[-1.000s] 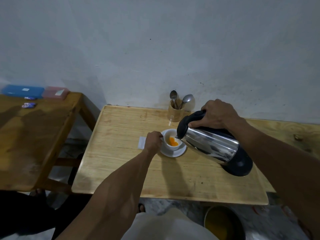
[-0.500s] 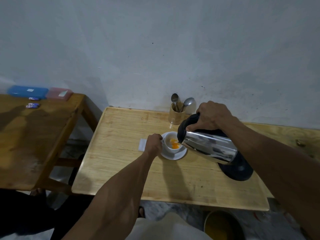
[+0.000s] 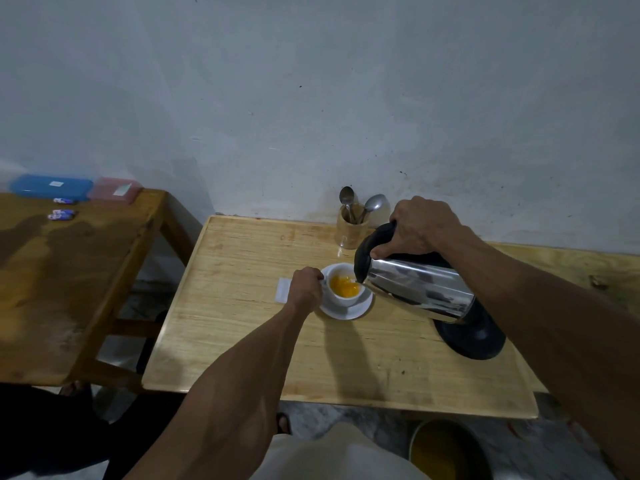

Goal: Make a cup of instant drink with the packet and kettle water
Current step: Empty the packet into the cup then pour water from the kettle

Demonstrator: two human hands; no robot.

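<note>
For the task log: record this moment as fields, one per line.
stage: pouring kettle water into the cup
right hand: grips the handle of the tilted kettle
left hand: holds the cup at its handle side
cup contents: orange liquid
cup support: white saucer
packet: flat on the table, left of the hand
behind cup: holder with two spoons

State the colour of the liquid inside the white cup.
Orange-yellow liquid in the cup, head view.

The right hand (image 3: pixel 420 227) tips the kettle (image 3: pixel 417 289) over the cup (image 3: pixel 343 296); the left hand (image 3: pixel 304 289) grips its handle.
</note>
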